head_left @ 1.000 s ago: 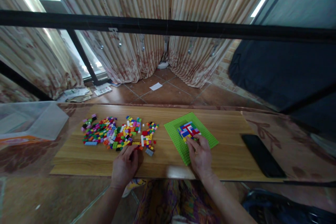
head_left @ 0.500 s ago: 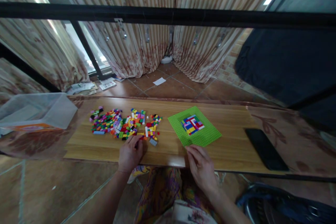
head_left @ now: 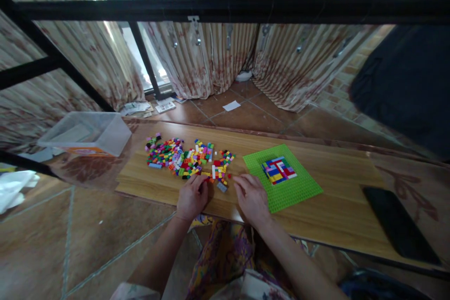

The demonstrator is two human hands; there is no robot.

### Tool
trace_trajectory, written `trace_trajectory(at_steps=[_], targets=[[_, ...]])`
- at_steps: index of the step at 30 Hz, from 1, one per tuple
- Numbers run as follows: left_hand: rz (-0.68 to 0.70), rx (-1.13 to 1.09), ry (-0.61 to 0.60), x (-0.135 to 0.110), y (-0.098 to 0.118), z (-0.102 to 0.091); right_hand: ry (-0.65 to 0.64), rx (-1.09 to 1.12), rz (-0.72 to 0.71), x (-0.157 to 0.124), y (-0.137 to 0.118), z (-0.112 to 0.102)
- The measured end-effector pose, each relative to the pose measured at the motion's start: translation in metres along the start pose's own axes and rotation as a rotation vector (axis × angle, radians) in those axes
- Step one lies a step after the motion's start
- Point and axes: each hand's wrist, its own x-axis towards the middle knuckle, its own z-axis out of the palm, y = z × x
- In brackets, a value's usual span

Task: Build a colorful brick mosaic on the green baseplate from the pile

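Note:
My left hand (head_left: 192, 197) rests at the near edge of a spread of loose toy building bricks (head_left: 168, 152). Its fingers are closed; a bit of red shows at the tips, but I cannot make out what they hold. My right hand (head_left: 252, 197) is curled, thumb and fingers close together, beside a small red piece (head_left: 229, 176); anything inside it is hidden. A grey brick (head_left: 221, 187) lies between the hands. To the right lies a green studded baseplate (head_left: 298, 192), with a multicoloured block of bricks (head_left: 279, 170) on it, partly edged in blue.
The bricks lie on a wooden board (head_left: 337, 215). A black phone (head_left: 401, 225) is at its right end. A clear plastic bin (head_left: 87, 133) stands at the left. A black metal bar (head_left: 225, 9) runs across behind, before striped curtains (head_left: 211, 61).
My right hand has moved left, from the baseplate's near corner to beside the small red piece. My left hand stays by the bricks. The view has swung left.

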Motion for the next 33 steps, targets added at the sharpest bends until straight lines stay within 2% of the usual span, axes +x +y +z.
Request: trace_trajectory(at_steps=[6, 11, 16, 20, 27, 33], targets=[[-0.009, -0.04, -0.003, -0.001, 0.0, 0.001, 0.002, 0.007, 0.022, 0.022, 0.007, 0.012], [-0.02, -0.037, -0.001, 0.0, 0.0, 0.001, 0.019, -0.062, 0.032, 0.054, 0.019, 0.017], [-0.018, -0.053, -0.006, 0.0, 0.001, 0.0, -0.057, -0.164, 0.001, 0.08, 0.027, 0.024], [-0.024, -0.044, -0.007, -0.001, 0.001, 0.0, -0.107, -0.177, -0.037, 0.077, 0.029, 0.028], [-0.029, -0.039, -0.015, -0.002, 0.001, 0.001, -0.076, -0.099, -0.014, 0.049, 0.017, 0.024], [-0.022, -0.052, -0.025, -0.002, 0.001, 0.0, -0.067, -0.055, 0.004, 0.059, 0.002, 0.022]])
